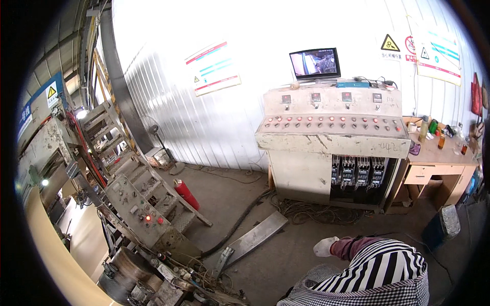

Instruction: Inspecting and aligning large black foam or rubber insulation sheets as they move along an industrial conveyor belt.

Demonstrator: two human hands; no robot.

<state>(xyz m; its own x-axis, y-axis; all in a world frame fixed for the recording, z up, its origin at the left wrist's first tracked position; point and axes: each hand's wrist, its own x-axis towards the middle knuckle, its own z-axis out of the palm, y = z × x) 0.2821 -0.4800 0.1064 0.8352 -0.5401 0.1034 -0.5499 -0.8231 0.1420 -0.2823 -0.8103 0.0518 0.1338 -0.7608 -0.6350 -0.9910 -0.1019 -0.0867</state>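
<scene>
My right hand (325,247), in a white glove, is held out over the concrete floor at the lower right. Its fingers look drawn together, and no object shows in them. A purple cuff and a black-and-white striped sleeve (375,265) cover the arm, with checked cloth (377,295) below it. Nothing touches the hand; a flat metal plate (258,236) lies on the floor to its left. Beyond the hand stands a pale control console (293,143) with rows of buttons. My left hand is out of view.
Metal steps (153,186), a red fire extinguisher (187,195) and a button panel (133,208) with a lit red lamp stand left. Thick black cable (240,223) crosses the floor. On the console is a monitor (315,63). A wooden desk (441,158) holding bottles is at right.
</scene>
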